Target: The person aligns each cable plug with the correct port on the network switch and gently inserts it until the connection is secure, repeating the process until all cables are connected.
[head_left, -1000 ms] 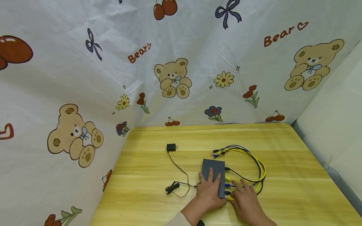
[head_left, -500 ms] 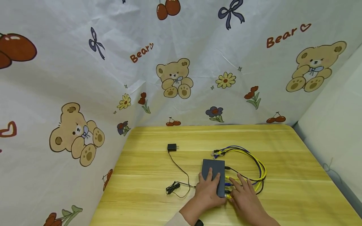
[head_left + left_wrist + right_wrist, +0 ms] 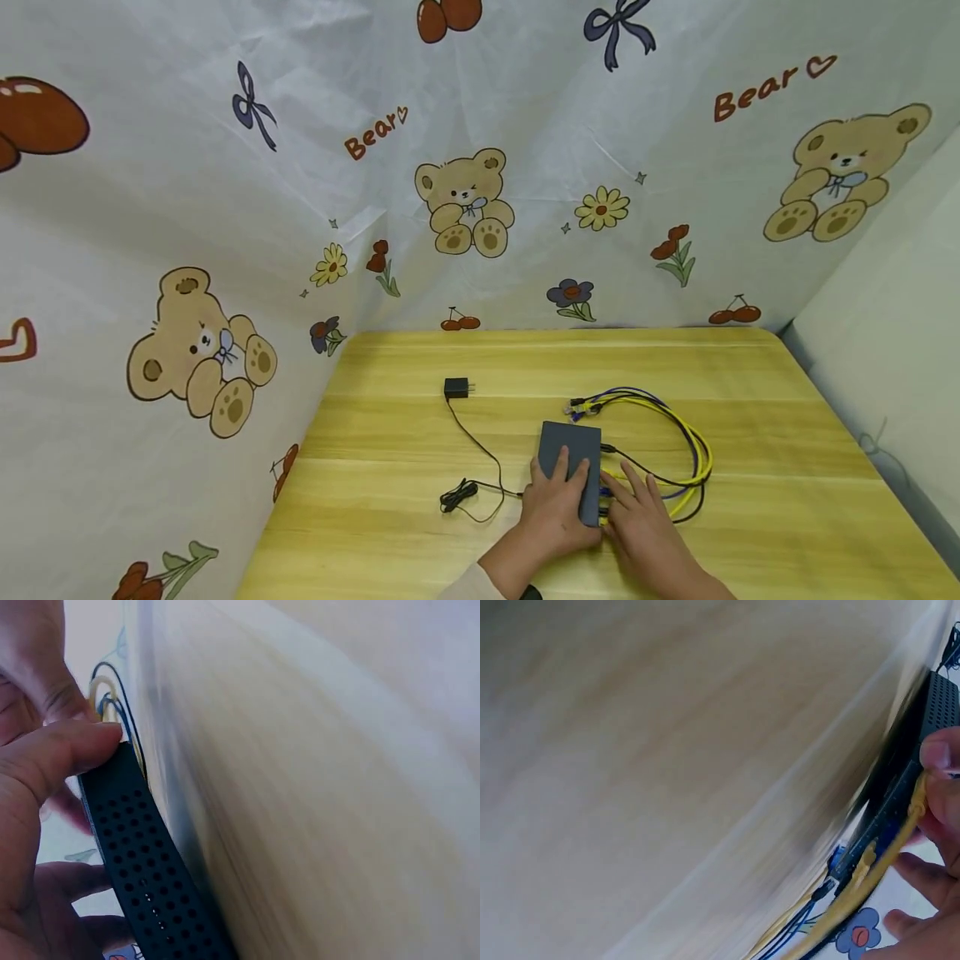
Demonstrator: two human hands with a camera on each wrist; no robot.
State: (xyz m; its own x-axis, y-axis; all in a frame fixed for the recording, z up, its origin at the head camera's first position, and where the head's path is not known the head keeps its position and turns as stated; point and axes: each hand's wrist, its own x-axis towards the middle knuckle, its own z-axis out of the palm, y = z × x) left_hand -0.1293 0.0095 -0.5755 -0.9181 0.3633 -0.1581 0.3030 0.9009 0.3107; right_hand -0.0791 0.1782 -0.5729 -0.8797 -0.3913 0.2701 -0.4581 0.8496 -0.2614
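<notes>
A dark grey network switch (image 3: 572, 437) lies on the table in the head view, its vented side (image 3: 146, 855) showing in the left wrist view. My left hand (image 3: 553, 512) holds it, fingers spread over the top and thumb wrapped against the near edge. Along its right side, black, yellow and blue network cables (image 3: 701, 446) run into the ports. At the nearest port my right hand (image 3: 647, 527) pinches the yellow plug (image 3: 920, 796), the fingertips right at the switch; its other fingers extend over the neighbouring plugs. The hand partly hides those plugs in the head view.
Behind the switch lie the cables' loose ends (image 3: 581, 407), bunched together. A black power adapter (image 3: 456, 387) sits to the left, its cord running through a tied bundle (image 3: 458, 497) to the switch's left side. A bear-printed cloth (image 3: 480, 283) hangs behind the wooden table (image 3: 375, 417).
My right hand has shifted slightly left, closer to the switch, its upper fingers now straighter over the plugs. My left hand keeps its hold on the switch. The head view has shifted slightly.
</notes>
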